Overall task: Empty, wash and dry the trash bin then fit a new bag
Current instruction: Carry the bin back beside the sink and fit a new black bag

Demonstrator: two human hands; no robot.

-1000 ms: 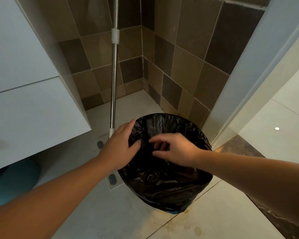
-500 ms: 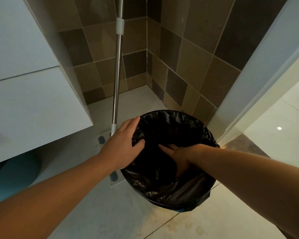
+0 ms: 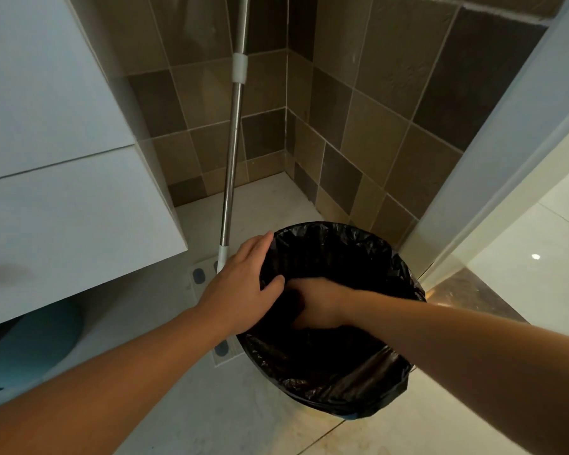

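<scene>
I had the round trash bin point(image 3: 349, 413) standing on the pale tiled floor point(image 3: 263, 418) in the corner, near the brown tiled wall point(image 3: 358, 126), lined with a crinkled black plastic bag point(image 3: 335, 251) whose edge folded over the rim. Only a sliver of the bin itself showed below the bag. My left hand point(image 3: 243, 284) lay flat over the near-left rim, fingers straight along the bag's outside and thumb hooked just inside, so that grip was apart, pressing rather than clamping. My right hand point(image 3: 319, 305) reached down inside the bag; its fingers were buried in the dark folds, and I could not tell whether that grip was together on the plastic or loose.

I judged this to be the bag-fitting step, pushing the liner down. The risks I saw: thin plastic could tear if the right hand pushed too hard; the folded edge could slip off the far rim, where nothing held it; and the bin could tip or slide toward the steel mop pole point(image 3: 232, 152) standing just beside it.
</scene>
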